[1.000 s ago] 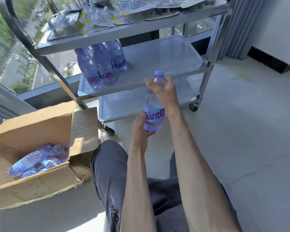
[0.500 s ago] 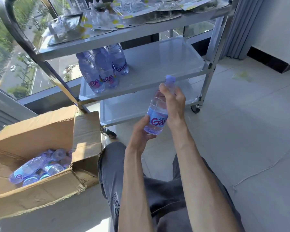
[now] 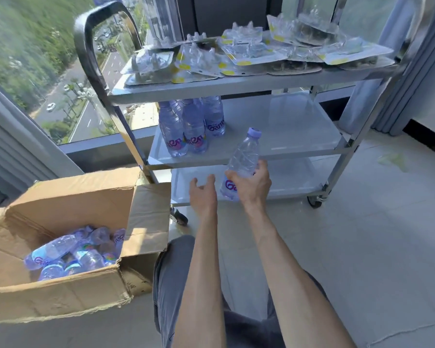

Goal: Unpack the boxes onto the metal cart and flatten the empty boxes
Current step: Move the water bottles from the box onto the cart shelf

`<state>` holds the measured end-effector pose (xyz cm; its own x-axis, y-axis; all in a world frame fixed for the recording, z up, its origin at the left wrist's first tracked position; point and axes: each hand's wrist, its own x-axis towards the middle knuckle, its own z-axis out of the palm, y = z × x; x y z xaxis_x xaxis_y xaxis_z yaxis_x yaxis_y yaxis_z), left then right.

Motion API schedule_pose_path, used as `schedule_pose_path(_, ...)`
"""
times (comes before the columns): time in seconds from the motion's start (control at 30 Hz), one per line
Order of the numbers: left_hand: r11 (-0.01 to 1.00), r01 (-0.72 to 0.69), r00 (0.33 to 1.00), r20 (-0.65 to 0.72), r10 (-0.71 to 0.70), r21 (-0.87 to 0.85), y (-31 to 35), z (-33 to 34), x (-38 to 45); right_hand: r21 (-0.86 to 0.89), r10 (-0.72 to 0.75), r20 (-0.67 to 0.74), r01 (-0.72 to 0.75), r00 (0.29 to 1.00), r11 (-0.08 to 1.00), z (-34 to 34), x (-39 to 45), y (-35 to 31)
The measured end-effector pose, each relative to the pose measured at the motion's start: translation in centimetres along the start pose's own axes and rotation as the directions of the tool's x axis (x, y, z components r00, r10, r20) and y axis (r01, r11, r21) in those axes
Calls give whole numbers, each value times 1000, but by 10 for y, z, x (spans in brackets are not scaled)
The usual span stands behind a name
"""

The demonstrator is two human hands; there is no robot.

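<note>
My right hand (image 3: 250,185) grips a clear water bottle (image 3: 244,156) with a purple cap around its lower half, tilted, in front of the metal cart's (image 3: 299,149) middle shelf. My left hand (image 3: 202,193) hovers just left of the bottle with fingers spread, holding nothing. Three matching bottles (image 3: 190,126) stand upright at the left of the middle shelf. An open cardboard box (image 3: 68,295) sits on the floor at lower left, with several bottles (image 3: 70,254) lying inside.
The cart's top shelf carries several clear blister packs (image 3: 249,54). Its bottom shelf (image 3: 291,182) is behind my hands. A black cart handle (image 3: 86,46) rises at left before a large window. A grey curtain (image 3: 417,71) hangs at right; my legs lie below.
My left hand has let go of the bottle's base and opened. My right hand slid from the neck down to the bottle's body. The view has tilted upward.
</note>
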<state>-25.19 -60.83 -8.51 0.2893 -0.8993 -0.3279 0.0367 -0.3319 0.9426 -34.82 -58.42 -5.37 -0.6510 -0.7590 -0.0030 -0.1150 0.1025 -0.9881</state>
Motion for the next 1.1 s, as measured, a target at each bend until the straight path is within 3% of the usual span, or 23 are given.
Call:
schedule_pose_path(0.07,992,-96,967,-228,112,82,23,2,25,-10,-18,-27,18,999,1000,18,11,-2)
schedule_pose_path(0.13,974,-173,938,-277,208,146,41,7,54,-47,-75,-41,73,996,996,40,23,-5)
schedule_pose_path(0.3,947,-214,936,-228,269,238,64,19,118,-58,-170,-34,168,985,984,94,60,-14)
schedule_pose_path(0.67,924,-350,909,-182,375,155,46,12,177,-33,-295,-71,293,953,955,152,128,1)
schedule_pose_path(1.1,876,-429,858,-202,472,222,39,19,178,-240,-247,-32,233,968,943,174,130,32)
